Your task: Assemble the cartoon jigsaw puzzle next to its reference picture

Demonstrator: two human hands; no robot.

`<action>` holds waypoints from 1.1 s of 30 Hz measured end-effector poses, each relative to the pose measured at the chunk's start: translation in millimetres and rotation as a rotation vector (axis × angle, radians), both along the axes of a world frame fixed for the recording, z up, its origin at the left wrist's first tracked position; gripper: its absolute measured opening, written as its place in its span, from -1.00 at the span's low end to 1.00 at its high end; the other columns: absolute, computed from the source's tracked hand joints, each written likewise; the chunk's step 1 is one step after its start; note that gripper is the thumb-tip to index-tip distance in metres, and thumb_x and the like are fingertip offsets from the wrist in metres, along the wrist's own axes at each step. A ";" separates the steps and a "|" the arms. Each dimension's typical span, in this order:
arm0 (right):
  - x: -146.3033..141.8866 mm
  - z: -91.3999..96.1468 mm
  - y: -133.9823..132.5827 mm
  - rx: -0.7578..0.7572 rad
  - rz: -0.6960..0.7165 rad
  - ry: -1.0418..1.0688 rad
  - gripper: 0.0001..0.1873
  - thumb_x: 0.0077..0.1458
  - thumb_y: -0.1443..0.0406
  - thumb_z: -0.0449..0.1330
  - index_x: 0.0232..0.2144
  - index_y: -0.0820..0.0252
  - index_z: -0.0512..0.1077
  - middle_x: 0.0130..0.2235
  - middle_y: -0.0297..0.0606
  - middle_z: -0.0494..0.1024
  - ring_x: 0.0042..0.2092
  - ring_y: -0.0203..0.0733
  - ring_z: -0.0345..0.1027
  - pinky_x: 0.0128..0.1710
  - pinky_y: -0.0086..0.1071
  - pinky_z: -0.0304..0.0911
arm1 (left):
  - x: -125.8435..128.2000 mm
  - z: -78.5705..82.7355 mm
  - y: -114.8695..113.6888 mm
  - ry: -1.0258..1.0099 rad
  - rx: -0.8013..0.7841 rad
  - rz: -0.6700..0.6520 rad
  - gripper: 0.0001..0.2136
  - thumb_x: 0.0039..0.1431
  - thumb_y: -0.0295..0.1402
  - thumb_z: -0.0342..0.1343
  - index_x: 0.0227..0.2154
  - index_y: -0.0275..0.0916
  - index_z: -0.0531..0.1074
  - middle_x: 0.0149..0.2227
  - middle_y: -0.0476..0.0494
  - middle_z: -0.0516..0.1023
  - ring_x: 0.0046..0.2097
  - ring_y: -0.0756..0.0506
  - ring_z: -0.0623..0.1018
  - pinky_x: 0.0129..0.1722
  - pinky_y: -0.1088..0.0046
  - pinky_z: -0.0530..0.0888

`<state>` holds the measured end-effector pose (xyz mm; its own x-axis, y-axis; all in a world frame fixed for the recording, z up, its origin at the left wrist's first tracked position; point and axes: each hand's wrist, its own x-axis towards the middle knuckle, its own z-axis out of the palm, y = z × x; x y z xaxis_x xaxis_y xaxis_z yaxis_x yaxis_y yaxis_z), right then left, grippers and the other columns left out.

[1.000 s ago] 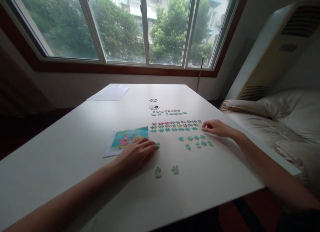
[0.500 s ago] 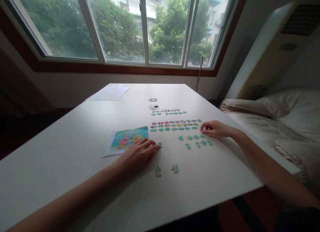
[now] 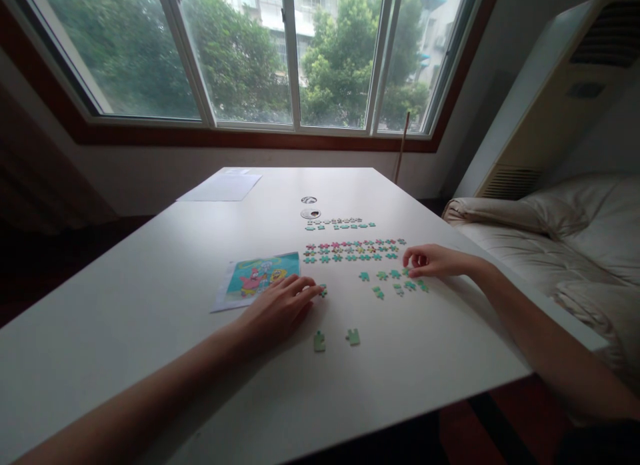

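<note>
My left hand (image 3: 285,301) lies low over the white table, partly covering a cartoon picture sheet (image 3: 253,273). Its fingertips are closed on a small green puzzle piece (image 3: 324,291), which they partly hide. On the right, my right hand (image 3: 434,260) is curled, thumb and forefinger at a green puzzle piece (image 3: 406,272) at the end of a short row. Several loose green pieces lie just below and left of it, among them a puzzle piece (image 3: 379,293). Nearer to me are two separate pieces, a notched one (image 3: 319,341) and a tabbed one (image 3: 353,337).
Beyond my hands, rows of puzzle pieces (image 3: 351,257) stretch across the table (image 3: 125,305). Two round flat items (image 3: 311,213) lie behind them, and a white paper sheet (image 3: 220,187) is at the far left. A pale sofa (image 3: 505,228) stands along the right side.
My right hand has lowered slightly, bringing its fingertips onto the end puzzle piece. My left hand stays at its piece. The whole view has shifted slightly.
</note>
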<state>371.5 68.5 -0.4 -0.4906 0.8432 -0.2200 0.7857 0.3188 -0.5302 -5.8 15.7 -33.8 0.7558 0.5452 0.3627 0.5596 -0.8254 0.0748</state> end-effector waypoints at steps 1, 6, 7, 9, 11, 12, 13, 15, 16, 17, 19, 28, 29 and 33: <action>-0.3 0.0 0.2 -0.003 -0.003 0.003 -0.54 -0.11 0.00 0.20 -0.27 0.24 0.43 -0.42 -0.26 0.45 -0.39 -0.25 0.29 -0.40 -0.43 0.16 | 0.0 -0.4 0.5 0.001 0.003 -0.002 -0.73 0.23 -0.47 -0.16 -0.08 -0.23 0.36 -0.14 -0.22 0.43 -0.17 -0.12 0.40 -0.19 0.26 0.42; -0.9 -1.5 1.2 -0.002 -0.009 0.010 -0.58 -0.11 0.03 0.20 -0.31 0.25 0.43 -0.43 -0.26 0.44 -0.40 -0.26 0.28 -0.42 -0.44 0.16 | 0.1 0.1 0.9 -0.002 0.001 -0.022 -0.72 0.24 -0.48 -0.16 -0.10 -0.21 0.40 -0.10 -0.20 0.45 -0.16 -0.12 0.39 -0.18 0.26 0.42; -0.9 -2.0 1.4 0.001 -0.009 0.009 -0.58 -0.11 0.03 0.20 -0.32 0.25 0.43 -0.43 -0.26 0.44 -0.40 -0.26 0.27 -0.43 -0.44 0.16 | 0.3 0.8 0.4 -0.002 -0.002 -0.027 -0.72 0.24 -0.47 -0.16 -0.09 -0.21 0.39 -0.08 -0.19 0.45 -0.14 -0.12 0.39 -0.17 0.26 0.42; -0.5 -3.1 2.0 0.001 -0.008 0.009 -0.58 -0.11 0.03 0.20 -0.32 0.26 0.43 -0.43 -0.26 0.44 -0.40 -0.26 0.26 -0.43 -0.44 0.16 | 0.7 2.1 -0.5 0.002 -0.010 -0.036 -0.71 0.26 -0.46 -0.17 -0.07 -0.23 0.39 -0.03 -0.19 0.44 -0.12 -0.13 0.38 -0.15 0.25 0.42; 0.1 -4.2 2.5 -0.006 -0.006 0.009 -0.59 -0.11 0.05 0.20 -0.32 0.27 0.42 -0.43 -0.26 0.43 -0.40 -0.27 0.25 -0.43 -0.44 0.16 | 0.9 2.3 -1.0 0.005 -0.014 -0.042 -0.71 0.27 -0.46 -0.17 -0.07 -0.25 0.39 -0.01 -0.18 0.44 -0.12 -0.14 0.38 -0.16 0.25 0.42; 0.4 -4.6 2.7 -0.009 -0.004 0.007 -0.60 -0.09 0.06 0.20 -0.31 0.27 0.42 -0.43 -0.26 0.42 -0.40 -0.27 0.25 -0.43 -0.44 0.16 | 0.9 2.0 -1.0 0.008 -0.016 -0.044 -0.71 0.27 -0.45 -0.17 -0.06 -0.25 0.39 -0.01 -0.17 0.44 -0.12 -0.14 0.38 -0.16 0.25 0.43; 0.8 -5.0 2.8 -0.011 -0.002 0.004 -0.60 -0.08 0.07 0.19 -0.31 0.28 0.41 -0.42 -0.26 0.42 -0.40 -0.27 0.24 -0.43 -0.44 0.16 | 0.6 1.4 -0.8 0.013 -0.018 -0.045 -0.71 0.27 -0.45 -0.17 -0.06 -0.25 0.39 -0.02 -0.16 0.45 -0.12 -0.15 0.37 -0.16 0.25 0.42; 1.5 -5.4 3.0 -0.013 0.001 0.001 -0.61 -0.07 0.07 0.18 -0.30 0.29 0.41 -0.42 -0.26 0.41 -0.40 -0.27 0.24 -0.43 -0.44 0.16 | 0.0 0.1 -0.3 0.029 -0.022 -0.046 -0.71 0.27 -0.46 -0.17 -0.05 -0.24 0.37 -0.01 -0.14 0.45 -0.11 -0.16 0.36 -0.15 0.23 0.42; 1.8 -5.5 3.1 -0.014 0.003 0.000 -0.60 -0.07 0.07 0.18 -0.30 0.29 0.41 -0.42 -0.26 0.41 -0.40 -0.27 0.24 -0.42 -0.43 0.16 | -0.4 -0.4 0.0 0.036 -0.021 -0.047 -0.71 0.26 -0.47 -0.17 -0.04 -0.24 0.37 -0.01 -0.14 0.45 -0.10 -0.16 0.36 -0.15 0.23 0.42; 2.0 -5.5 3.2 -0.016 0.005 -0.001 -0.60 -0.07 0.06 0.18 -0.30 0.29 0.41 -0.42 -0.26 0.41 -0.40 -0.27 0.24 -0.42 -0.43 0.16 | -0.7 -0.7 0.3 0.043 -0.019 -0.047 -0.70 0.26 -0.48 -0.17 -0.03 -0.23 0.36 0.00 -0.14 0.44 -0.10 -0.16 0.36 -0.14 0.22 0.41; 2.2 -5.4 3.1 -0.021 0.006 -0.006 -0.59 -0.08 0.05 0.18 -0.30 0.28 0.41 -0.43 -0.26 0.41 -0.40 -0.27 0.24 -0.42 -0.43 0.16 | -1.1 -0.9 0.5 0.052 -0.011 -0.048 -0.70 0.26 -0.48 -0.17 -0.02 -0.22 0.35 0.00 -0.15 0.43 -0.09 -0.16 0.36 -0.14 0.22 0.41; -1.0 -3.2 0.8 -0.067 0.013 0.081 -0.65 -0.09 0.07 0.20 -0.40 0.25 0.32 -0.43 -0.31 0.38 -0.41 -0.31 0.19 -0.43 -0.44 0.11 | 0.4 -5.1 -0.2 0.018 0.003 -0.069 -0.69 0.23 -0.50 -0.14 0.01 -0.25 0.30 0.01 -0.17 0.41 -0.06 -0.15 0.34 -0.09 0.21 0.39; -0.1 -3.5 1.1 -0.079 0.021 0.096 -0.66 -0.08 0.08 0.20 -0.41 0.26 0.31 -0.43 -0.32 0.37 -0.41 -0.32 0.19 -0.44 -0.45 0.10 | 0.4 -5.6 0.1 0.013 0.005 -0.067 -0.70 0.23 -0.50 -0.13 0.00 -0.25 0.31 0.00 -0.17 0.41 -0.06 -0.15 0.34 -0.09 0.21 0.39; 3.3 -6.3 3.9 -0.145 0.001 0.194 -0.65 -0.06 0.07 0.19 -0.42 0.25 0.29 -0.50 -0.40 0.29 -0.49 -0.38 0.10 -0.52 -0.48 0.01 | 0.5 -5.0 0.8 0.022 -0.014 -0.081 -0.73 0.24 -0.49 -0.13 -0.04 -0.23 0.34 -0.03 -0.14 0.44 -0.07 -0.15 0.34 -0.12 0.23 0.41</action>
